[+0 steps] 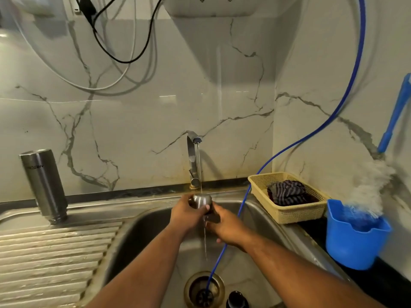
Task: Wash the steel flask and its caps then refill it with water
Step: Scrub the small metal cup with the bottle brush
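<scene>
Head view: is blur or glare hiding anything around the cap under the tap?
Head view: motion blur softens the steel cap, the left hand and the right hand, whose hold is unclear; head view, right edge: the brush bristles are smeared; head view, left: the flask leans from wide-angle distortion; faint glare streaks the marble wall.

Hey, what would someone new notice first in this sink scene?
The left hand grips a steel cap under the running tap over the sink, the right hand close below it. The steel flask stands mouth-down on the drainboard at left. A blue hose curves down into the drain.
</scene>
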